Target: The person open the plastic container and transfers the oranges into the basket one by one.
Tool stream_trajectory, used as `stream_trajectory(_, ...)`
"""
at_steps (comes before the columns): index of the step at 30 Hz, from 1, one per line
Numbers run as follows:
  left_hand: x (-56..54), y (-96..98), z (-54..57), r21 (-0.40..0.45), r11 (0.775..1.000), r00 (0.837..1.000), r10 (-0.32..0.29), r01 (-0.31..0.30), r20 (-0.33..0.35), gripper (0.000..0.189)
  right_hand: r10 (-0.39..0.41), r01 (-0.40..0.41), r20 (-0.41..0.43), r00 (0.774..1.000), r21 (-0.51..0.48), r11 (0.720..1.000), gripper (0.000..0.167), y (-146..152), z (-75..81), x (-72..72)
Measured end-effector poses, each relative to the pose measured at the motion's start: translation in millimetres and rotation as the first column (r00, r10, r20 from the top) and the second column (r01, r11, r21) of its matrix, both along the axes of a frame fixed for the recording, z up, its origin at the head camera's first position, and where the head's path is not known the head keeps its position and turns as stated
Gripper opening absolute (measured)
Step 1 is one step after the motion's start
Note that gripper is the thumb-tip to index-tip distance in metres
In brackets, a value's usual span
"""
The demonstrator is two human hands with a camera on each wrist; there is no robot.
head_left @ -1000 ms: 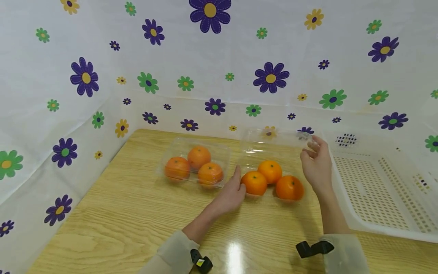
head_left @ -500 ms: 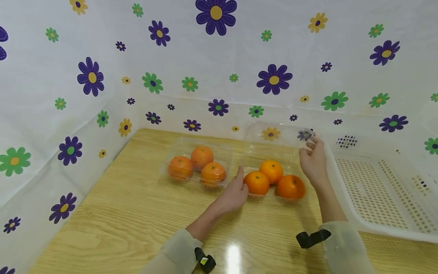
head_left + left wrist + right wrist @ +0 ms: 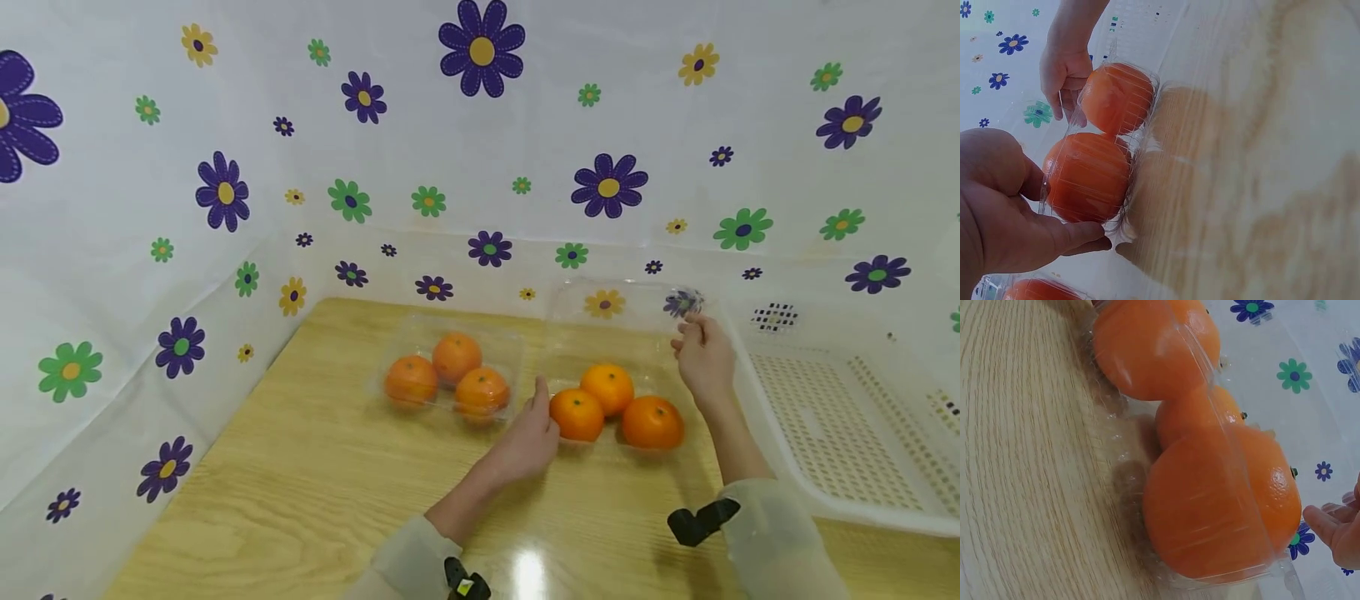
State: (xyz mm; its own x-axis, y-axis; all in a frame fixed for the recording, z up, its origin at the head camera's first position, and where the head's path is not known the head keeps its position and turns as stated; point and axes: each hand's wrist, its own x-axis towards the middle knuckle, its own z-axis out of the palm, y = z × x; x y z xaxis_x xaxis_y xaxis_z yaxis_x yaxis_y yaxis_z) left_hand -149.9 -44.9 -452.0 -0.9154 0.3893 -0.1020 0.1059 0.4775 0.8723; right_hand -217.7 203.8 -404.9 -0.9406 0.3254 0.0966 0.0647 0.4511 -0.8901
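Note:
A clear plastic clamshell fruit box (image 3: 628, 450) sits on the table with its lid (image 3: 562, 333) raised at the back. Inside are three oranges (image 3: 652, 422). My left hand (image 3: 528, 437) grips the box's left side; in the left wrist view, the thumb lies at the rim and the fingers reach round the lower wall. My right hand (image 3: 705, 362) holds the lid's right edge with curled fingers, seen partly through plastic in the right wrist view. Left of this stands another clear box (image 3: 517, 350), its lid down over three oranges (image 3: 457, 358).
A white perforated plastic basket (image 3: 795, 467) stands at the right, close beside my right forearm. The wooden table (image 3: 300, 500) ends at a white flower-print cloth (image 3: 420, 125) behind and on the left.
The lid has swung up from a lower tilt to a more upright one, with my right hand at its edge. My left hand stays on the box. The head view has shifted slightly.

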Motion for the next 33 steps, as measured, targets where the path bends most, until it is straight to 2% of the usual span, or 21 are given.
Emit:
stream_trajectory(3,1.0,-0.4,1.8,0.001,1.000,1.000,-0.009,0.009,0.000,0.068,-0.021,0.021,0.010,1.000,-0.015,1.000,0.048,3.2,0.9,-2.4)
stream_trajectory(12,3.2,-8.4,4.5,-0.036,0.999,0.998,-0.025,0.024,-0.049,0.069,0.012,-0.012,0.015,1.000,-0.036,0.999,0.047,3.7,6.9,-10.5)
stream_trajectory(18,7.2,-9.5,6.2,-0.087,0.996,0.999,-0.032,0.029,-0.037,0.070,0.005,-0.004,0.034,0.999,-0.044,0.999,0.045,2.2,6.2,-15.1)
stream_trajectory(26,14.6,-5.8,7.8,-0.144,0.989,0.998,-0.052,0.046,-0.039,0.072,-0.014,0.011,0.022,1.000,0.127,0.992,0.040,6.0,-3.0,-19.1)
stream_trajectory(31,20.3,-3.6,9.8,-0.186,0.980,0.995,-0.082,0.072,-0.049,0.073,-0.001,-0.011,0.075,0.997,0.166,0.986,0.036,12.1,-6.8,-19.1)
stream_trajectory(33,23.0,-3.2,11.0,-0.215,0.972,0.991,-0.117,0.099,-0.070,0.071,0.022,-0.038,0.088,0.996,0.179,0.983,0.037,13.6,-7.3,-18.9)
